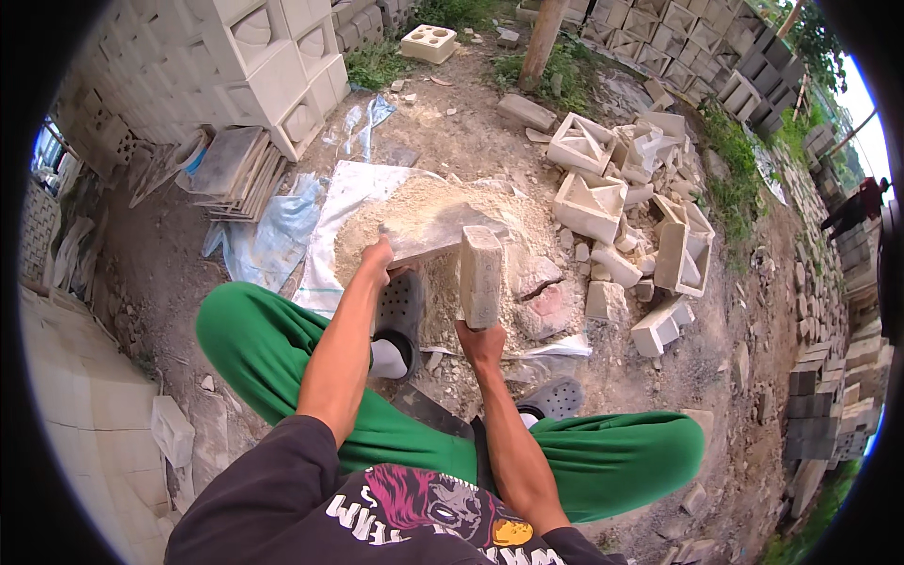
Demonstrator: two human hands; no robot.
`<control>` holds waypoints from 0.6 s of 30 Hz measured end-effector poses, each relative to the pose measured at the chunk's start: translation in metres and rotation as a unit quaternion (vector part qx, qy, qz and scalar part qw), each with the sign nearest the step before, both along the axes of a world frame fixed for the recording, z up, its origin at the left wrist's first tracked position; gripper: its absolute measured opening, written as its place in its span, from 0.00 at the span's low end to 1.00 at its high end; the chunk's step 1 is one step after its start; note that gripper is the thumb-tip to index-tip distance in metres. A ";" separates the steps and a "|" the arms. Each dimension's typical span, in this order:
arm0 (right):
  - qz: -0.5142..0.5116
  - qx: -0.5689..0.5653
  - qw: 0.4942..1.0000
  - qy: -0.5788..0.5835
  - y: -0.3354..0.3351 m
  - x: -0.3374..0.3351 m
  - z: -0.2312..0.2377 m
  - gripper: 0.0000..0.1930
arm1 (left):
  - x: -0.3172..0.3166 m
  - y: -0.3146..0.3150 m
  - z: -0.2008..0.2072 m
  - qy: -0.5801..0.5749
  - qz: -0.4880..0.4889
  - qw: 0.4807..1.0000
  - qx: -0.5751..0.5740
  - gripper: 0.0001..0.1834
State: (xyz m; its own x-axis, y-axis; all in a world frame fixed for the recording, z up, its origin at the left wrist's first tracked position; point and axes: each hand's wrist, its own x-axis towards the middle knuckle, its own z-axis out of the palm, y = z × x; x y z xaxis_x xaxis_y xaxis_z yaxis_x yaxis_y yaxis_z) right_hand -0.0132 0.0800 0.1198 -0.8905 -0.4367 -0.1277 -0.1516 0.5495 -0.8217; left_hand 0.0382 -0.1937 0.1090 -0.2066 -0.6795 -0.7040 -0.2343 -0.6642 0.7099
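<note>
My left hand (379, 258) is closed on the near left edge of a flat grey panel (438, 232), its thumb up. The panel lies tilted over a heap of pale crushed rubble (377, 209) on a white sheet (331, 212). In my right hand (483, 345) is a dusty, pale rectangular block (481, 278), gripped at its near end and standing out away from me. The block hides part of the panel's right end. Right of it, a cracked slab (546, 311) with a reddish patch rests among the crumbs.
Broken hollow blocks (589, 207) are piled to the right. Flat boards (241, 169) are stacked at left, beside a tall block wall (273, 66). Beyond the heap stand a wooden post (543, 47) and a holed block (429, 43). My clogs (399, 311) flank the rubble.
</note>
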 end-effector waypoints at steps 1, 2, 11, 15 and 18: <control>0.000 -0.042 0.999 0.022 0.000 0.004 0.000 0.20 | 0.008 -0.002 0.000 -0.004 -0.003 1.000 0.002 0.31; 0.001 -0.043 0.999 0.019 -0.002 0.006 0.000 0.20 | 0.013 -0.003 -0.001 -0.007 -0.002 1.000 0.001 0.31; 0.019 -0.028 0.997 0.072 0.001 0.009 -0.008 0.18 | 0.006 0.011 0.005 -0.001 -0.030 1.000 0.005 0.28; 0.016 -0.016 0.997 -0.070 0.008 0.002 0.017 0.18 | 0.003 0.028 0.014 -0.040 -0.046 0.998 -0.025 0.28; -0.052 -0.108 0.993 0.016 0.018 -0.001 -0.002 0.17 | -0.019 0.045 0.026 -0.043 -0.066 0.996 -0.052 0.27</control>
State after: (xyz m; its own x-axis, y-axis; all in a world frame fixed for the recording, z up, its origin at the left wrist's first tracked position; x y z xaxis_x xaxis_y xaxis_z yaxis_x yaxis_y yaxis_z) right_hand -0.0145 0.0981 0.1176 -0.9345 -0.3557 -0.0120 -0.1312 0.3757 -0.9174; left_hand 0.0193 -0.1489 0.1346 -0.2413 -0.7207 -0.6499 -0.3777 -0.5472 0.7470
